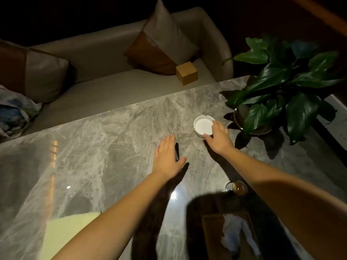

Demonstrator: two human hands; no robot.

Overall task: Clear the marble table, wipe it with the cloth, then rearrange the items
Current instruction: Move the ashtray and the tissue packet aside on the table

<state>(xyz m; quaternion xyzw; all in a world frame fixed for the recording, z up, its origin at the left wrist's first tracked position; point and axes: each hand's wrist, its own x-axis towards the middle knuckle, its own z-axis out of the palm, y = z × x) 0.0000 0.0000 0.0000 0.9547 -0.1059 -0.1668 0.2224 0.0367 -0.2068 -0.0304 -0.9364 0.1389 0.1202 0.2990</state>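
Grey marble fills the head view, and on that marble table [105, 139] we count few things. Our right hand [218, 138] is clasped on the near rim of the white ashtray [202, 125], thumb on the near left edge and fingers over the right side, so it holds the ashtray, which sits on the stone just beside the potted plant [277, 87]. Our left hand [167, 156] lies spread and flat, palm down, holding nothing; whether it touches the stone or hovers just above it we cannot tell. The yellow cloth [63, 235] lies at the near left edge, partly under our left forearm. Near our right forearm stands 1 glass [237, 187] of amber liquid, and below it a dark tray [208, 237] with something pale on it, too dim to name. A wooden box [186, 73] rests on the sofa [116, 87] beyond the far edge.

We judge the step to be moving the ashtray, and whether that is clearing or putting back we cannot tell from this 1 view. The next move calls for a firm pinch on the smooth rim, a clean lift or slide, and keeping clear of the leaves.
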